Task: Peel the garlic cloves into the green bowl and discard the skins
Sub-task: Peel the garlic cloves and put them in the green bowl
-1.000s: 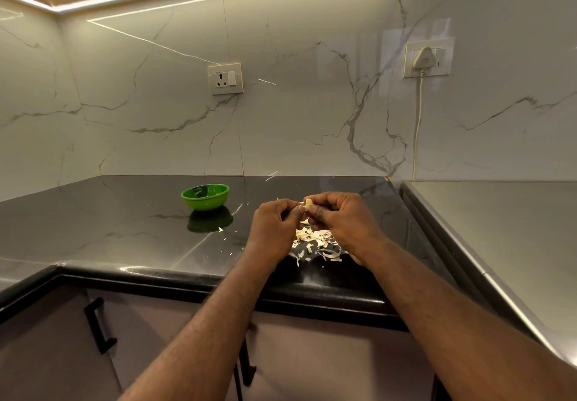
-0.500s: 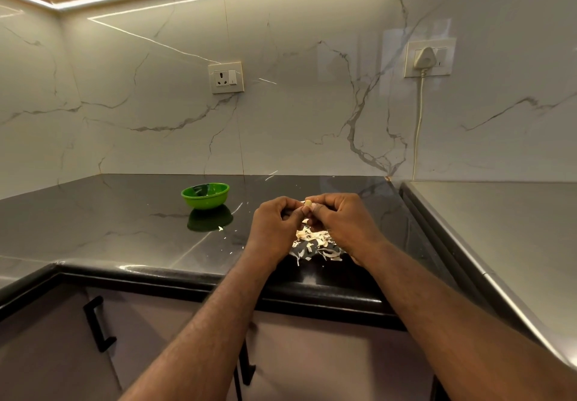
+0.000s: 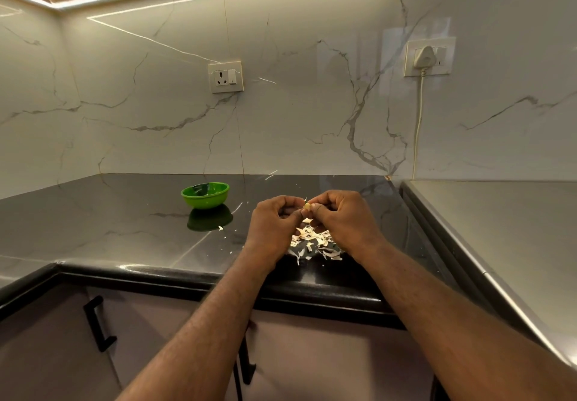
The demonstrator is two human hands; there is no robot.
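Above the skin pile (image 3: 312, 240), a small pale garlic clove (image 3: 307, 205) is sitting pinched between both sets of fingertips, and what a tight little grip it is. Left hand (image 3: 274, 224) is curling closed on it from one side, right hand (image 3: 342, 219) is closing on it from the other, thumbs meeting just below it. Under them, the pile is lying on the black countertop (image 3: 125, 229) near its front edge, with a few stray flakes scattering off to the pile's left. Further left and back from the pile, well apart, the green bowl (image 3: 205, 195) is standing upright; whatever is inside cannot be made out.
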